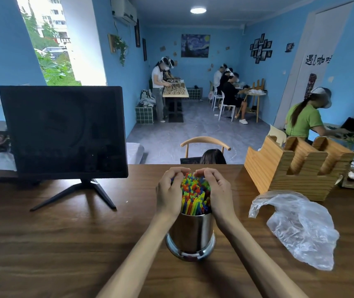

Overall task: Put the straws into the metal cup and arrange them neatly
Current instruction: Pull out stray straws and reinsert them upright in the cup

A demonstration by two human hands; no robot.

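Both hands, left hand [168, 191] and right hand [218, 190], curl around the straws [195, 194] standing in the metal cup [191, 235] (tidying stage), so next likely comes evening their tips.

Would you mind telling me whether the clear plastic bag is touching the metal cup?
Apart. The head view shows a strip of bare wooden table between the metal cup and the plastic bag lying to its right.

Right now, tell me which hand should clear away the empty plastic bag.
Right. The plastic bag lies on the table to the right of the metal cup, nearer the right hand. The left hand would have to cross over the straws.
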